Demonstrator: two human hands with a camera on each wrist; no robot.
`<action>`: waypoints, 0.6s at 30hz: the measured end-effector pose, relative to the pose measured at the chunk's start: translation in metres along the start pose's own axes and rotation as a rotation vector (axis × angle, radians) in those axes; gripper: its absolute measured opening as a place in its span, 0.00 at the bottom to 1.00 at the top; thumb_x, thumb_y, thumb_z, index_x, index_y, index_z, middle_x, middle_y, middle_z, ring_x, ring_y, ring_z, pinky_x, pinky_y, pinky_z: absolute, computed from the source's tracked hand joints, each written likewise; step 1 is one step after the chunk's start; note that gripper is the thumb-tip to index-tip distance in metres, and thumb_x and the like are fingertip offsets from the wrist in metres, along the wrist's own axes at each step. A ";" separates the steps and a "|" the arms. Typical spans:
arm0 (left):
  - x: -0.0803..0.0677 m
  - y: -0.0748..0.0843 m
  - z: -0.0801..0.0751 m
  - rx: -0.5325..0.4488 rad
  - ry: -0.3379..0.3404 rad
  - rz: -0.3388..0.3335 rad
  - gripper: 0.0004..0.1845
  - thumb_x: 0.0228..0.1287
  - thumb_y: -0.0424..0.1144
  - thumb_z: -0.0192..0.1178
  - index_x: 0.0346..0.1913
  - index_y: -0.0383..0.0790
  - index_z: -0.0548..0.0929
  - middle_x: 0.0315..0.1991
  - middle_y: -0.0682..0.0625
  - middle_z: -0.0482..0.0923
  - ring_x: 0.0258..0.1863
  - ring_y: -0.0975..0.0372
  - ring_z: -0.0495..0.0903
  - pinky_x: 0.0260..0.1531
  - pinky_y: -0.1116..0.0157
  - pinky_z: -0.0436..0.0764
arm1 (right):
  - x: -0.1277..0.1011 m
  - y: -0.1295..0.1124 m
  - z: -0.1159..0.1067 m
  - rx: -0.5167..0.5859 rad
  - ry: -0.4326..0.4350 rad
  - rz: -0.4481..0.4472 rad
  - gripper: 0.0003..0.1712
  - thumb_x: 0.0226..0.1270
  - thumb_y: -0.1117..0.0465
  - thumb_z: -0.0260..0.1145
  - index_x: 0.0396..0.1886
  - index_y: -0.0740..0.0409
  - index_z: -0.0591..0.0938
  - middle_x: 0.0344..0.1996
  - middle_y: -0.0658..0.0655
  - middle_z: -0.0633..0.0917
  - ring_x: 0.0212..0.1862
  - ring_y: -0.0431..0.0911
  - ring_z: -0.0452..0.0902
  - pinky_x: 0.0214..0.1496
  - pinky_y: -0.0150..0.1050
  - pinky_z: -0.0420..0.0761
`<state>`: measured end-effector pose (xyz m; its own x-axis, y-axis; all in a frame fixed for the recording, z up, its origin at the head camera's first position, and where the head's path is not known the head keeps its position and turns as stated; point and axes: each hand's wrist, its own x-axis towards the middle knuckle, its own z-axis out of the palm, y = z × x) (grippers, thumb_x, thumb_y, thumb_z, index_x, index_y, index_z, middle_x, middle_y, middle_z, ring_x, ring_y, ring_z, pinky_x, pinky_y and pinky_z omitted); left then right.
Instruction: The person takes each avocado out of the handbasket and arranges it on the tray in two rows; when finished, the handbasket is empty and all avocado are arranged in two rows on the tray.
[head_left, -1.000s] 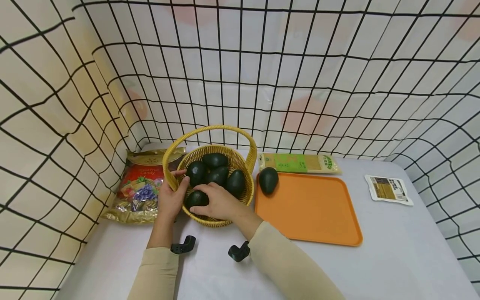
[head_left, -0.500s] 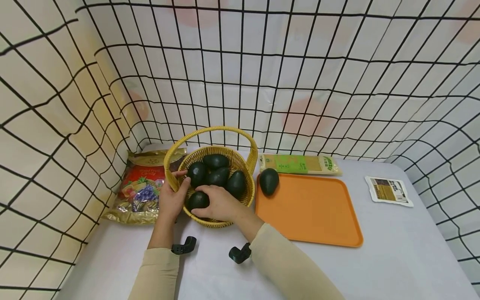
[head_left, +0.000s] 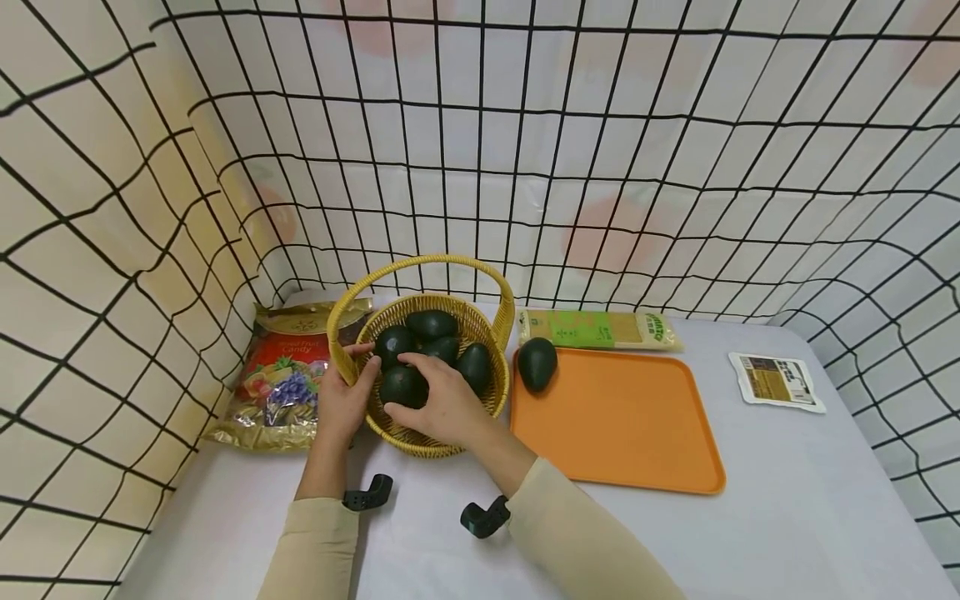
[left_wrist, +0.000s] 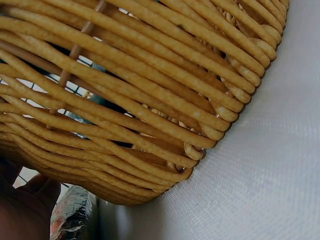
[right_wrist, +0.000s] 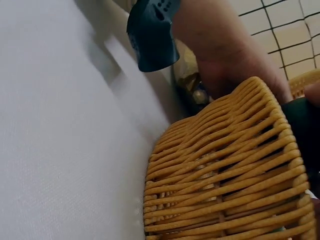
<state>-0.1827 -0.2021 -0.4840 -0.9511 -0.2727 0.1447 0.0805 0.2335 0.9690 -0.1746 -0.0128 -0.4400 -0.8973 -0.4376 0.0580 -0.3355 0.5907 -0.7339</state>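
Observation:
A yellow wicker basket (head_left: 429, 448) with a tall hoop handle holds several dark green avocados (head_left: 431, 323). At the basket's left side, my left hand (head_left: 346, 402) grips the rim beside the foot of the handle, its thumb on the inner side. My right hand (head_left: 442, 402) reaches over the front of the basket and holds one avocado (head_left: 402, 387) between thumb and fingers. That avocado is close to another one behind it; whether they touch is unclear. In the left wrist view, the basket's woven wall (left_wrist: 125, 100) fills most of the picture.
Right of the basket lies an orange tray (head_left: 622, 417) with one avocado (head_left: 537, 364) at its upper left corner. A bag of candy (head_left: 281, 375) lies to the left, a long green packet (head_left: 600, 328) behind the tray, and a small white pouch (head_left: 777, 382) far right. Black wire mesh (head_left: 480, 167) encloses the table.
My right hand has moved slightly up and away from the front rim, and the avocado in its fingers has come along. The left hand and the basket stay put.

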 end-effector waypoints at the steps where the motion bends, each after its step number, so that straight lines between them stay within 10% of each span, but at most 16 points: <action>1: 0.000 0.000 0.000 -0.004 0.000 0.003 0.21 0.73 0.46 0.63 0.62 0.40 0.78 0.62 0.40 0.78 0.65 0.47 0.75 0.65 0.42 0.72 | -0.001 0.000 -0.002 0.023 0.020 -0.003 0.43 0.62 0.40 0.73 0.74 0.40 0.69 0.72 0.51 0.74 0.71 0.51 0.72 0.68 0.56 0.76; 18: 0.000 0.000 0.001 -0.005 0.010 -0.037 0.19 0.73 0.46 0.62 0.61 0.43 0.79 0.62 0.42 0.78 0.62 0.51 0.75 0.65 0.47 0.72 | -0.053 0.004 -0.054 0.244 0.267 -0.051 0.35 0.60 0.53 0.77 0.67 0.42 0.76 0.63 0.50 0.74 0.60 0.47 0.74 0.57 0.46 0.82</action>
<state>-0.1826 -0.2014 -0.4840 -0.9504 -0.2906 0.1110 0.0471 0.2183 0.9747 -0.1439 0.0489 -0.4097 -0.9354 -0.2504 0.2496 -0.3320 0.3791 -0.8637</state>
